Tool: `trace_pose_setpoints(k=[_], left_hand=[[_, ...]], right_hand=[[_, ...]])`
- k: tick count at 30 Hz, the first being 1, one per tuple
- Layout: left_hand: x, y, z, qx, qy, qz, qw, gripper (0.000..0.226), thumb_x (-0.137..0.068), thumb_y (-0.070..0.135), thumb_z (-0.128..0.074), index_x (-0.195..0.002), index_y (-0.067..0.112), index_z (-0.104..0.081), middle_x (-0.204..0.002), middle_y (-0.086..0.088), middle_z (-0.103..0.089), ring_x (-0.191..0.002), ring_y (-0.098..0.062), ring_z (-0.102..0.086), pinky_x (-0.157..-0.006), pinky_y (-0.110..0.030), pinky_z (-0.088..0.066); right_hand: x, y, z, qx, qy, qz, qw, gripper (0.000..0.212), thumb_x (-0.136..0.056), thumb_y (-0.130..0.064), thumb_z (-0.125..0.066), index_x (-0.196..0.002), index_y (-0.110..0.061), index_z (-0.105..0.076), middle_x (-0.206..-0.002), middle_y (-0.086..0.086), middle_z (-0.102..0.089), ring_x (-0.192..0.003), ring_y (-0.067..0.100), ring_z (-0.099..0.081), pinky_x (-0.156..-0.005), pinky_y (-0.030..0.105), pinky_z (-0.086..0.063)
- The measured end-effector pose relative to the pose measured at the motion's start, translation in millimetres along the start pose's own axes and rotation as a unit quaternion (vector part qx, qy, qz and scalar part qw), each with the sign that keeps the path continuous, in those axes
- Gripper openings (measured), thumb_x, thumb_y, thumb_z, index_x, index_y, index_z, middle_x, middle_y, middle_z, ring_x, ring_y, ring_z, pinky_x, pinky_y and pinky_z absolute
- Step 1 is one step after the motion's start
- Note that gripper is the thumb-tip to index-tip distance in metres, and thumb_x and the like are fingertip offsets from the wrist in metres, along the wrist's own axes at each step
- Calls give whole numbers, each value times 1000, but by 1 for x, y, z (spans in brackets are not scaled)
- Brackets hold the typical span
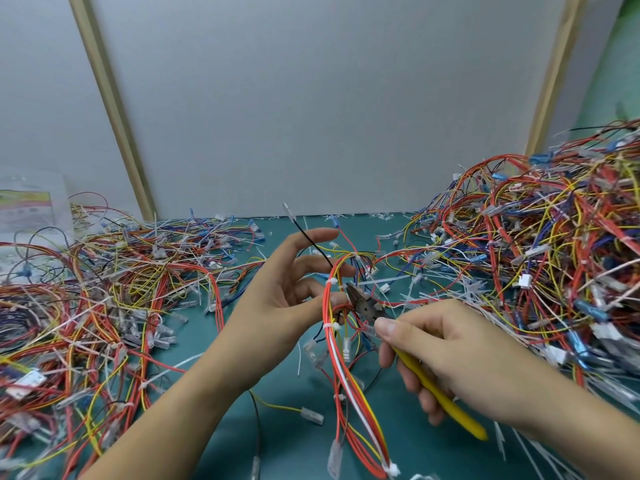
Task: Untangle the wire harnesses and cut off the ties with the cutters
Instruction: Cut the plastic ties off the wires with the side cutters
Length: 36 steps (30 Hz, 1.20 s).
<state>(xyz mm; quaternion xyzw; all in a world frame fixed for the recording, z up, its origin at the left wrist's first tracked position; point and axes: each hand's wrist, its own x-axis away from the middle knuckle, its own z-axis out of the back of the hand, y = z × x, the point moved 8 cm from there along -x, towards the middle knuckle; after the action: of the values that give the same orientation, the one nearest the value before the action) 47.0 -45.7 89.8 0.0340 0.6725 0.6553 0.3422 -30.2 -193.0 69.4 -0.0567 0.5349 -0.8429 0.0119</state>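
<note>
Midway at best, judging by the tangled heap at right and cut ties strewn about. Near centre, pinching one harness in the left hand, gripping cutters in the right hand, tips at a white tie.

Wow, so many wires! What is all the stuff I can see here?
wire harness: one, red, yellow and white, centre, held above the table
ties: several, white, wrapped round the harness
cutters: one, yellow handles and grey head, tip at the harness
left wire pile: one, mostly red and yellow, left of the table
right wire pile: one, red, yellow and blue, heaped high on the right
tie scraps: many, white, scattered on the table
table: one, teal, under everything
packet: one, clear with a label, far left
wall panel: one, grey, behind the table
left hand: one, pinches the harness
right hand: one, grips the cutters
</note>
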Motion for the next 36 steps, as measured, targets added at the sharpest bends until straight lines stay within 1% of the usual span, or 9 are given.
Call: trace_pose_setpoints(k=[6, 11, 14, 17, 22, 26, 28, 31, 36], left_hand=[[0, -1, 0, -1, -2, 2, 1000, 56, -85, 6, -71, -132, 30, -52, -117, -10, -68, -92, -53, -58, -91, -48, -56], [-1, 0, -1, -7, 4, 1, 1000, 57, -82, 10, -73, -131, 32, -53, -116, -9, -69, -92, -57, -56, -91, -58, -52], [-1, -1, -1, -17, 2, 2, 1000, 56, -82, 11, -73, -130, 32, -53, -116, -9, -69, -95, -56, -57, -91, -61, -51], [0, -1, -1, -22, -2, 3, 1000, 56, -83, 10, -72, -132, 30, -52, -116, -8, -68, -95, -54, -58, -92, -59, -52], [0, -1, -2, -23, -6, 3, 1000, 56, -85, 7, -72, -133, 28, -51, -115, -9, -68, -92, -52, -59, -90, -54, -54], [0, -3, -1, -24, -5, 6, 1000, 56, -86, 4, -72, -133, 28, -51, -116, -9, -68, -89, -50, -60, -88, -45, -57], [0, -4, -2, -26, -4, 8, 1000, 56, -86, 6, -73, -132, 30, -51, -116, -9, -68, -90, -50, -60, -88, -47, -58], [-1, -3, -2, -28, -2, 8, 1000, 57, -83, 11, -74, -131, 32, -52, -115, -8, -68, -89, -50, -60, -90, -53, -55], [0, -2, -3, -26, -2, 12, 1000, 57, -82, 12, -74, -131, 32, -52, -115, -7, -68, -92, -52, -60, -90, -53, -55]], right_hand=[[0, 1, -1, -6, -2, -5, 1000, 43, -90, -49, -56, -77, -10, -70, -60, 8, -62, -48, 23, -60, -48, 34, -54], [-1, 3, -1, -8, -1, -9, 1000, 42, -93, -46, -56, -76, -11, -71, -60, 8, -63, -48, 23, -61, -46, 32, -52], [-1, 4, -1, -3, -3, -10, 1000, 42, -92, -47, -56, -76, -11, -70, -59, 6, -61, -48, 22, -60, -47, 33, -52], [-2, 3, -1, 4, -7, -6, 1000, 43, -95, -45, -56, -73, -11, -68, -57, 5, -57, -46, 20, -57, -46, 33, -52], [-1, 3, -2, 14, -12, -9, 1000, 46, -95, -46, -54, -72, -9, -65, -56, 5, -54, -44, 20, -53, -45, 34, -51], [0, 3, -3, 17, -15, -9, 1000, 45, -95, -45, -53, -71, -8, -63, -54, 5, -52, -44, 21, -51, -42, 32, -49], [0, 4, -3, 19, -17, -10, 1000, 45, -96, -44, -53, -70, -8, -63, -54, 5, -52, -44, 21, -51, -42, 32, -49], [0, 4, -3, 23, -17, -5, 1000, 45, -98, -42, -52, -71, -7, -62, -54, 5, -52, -43, 22, -51, -42, 32, -49], [0, 4, -2, 31, -19, 0, 999, 45, -99, -41, -51, -72, -7, -62, -54, 4, -52, -43, 22, -51, -42, 33, -49]])
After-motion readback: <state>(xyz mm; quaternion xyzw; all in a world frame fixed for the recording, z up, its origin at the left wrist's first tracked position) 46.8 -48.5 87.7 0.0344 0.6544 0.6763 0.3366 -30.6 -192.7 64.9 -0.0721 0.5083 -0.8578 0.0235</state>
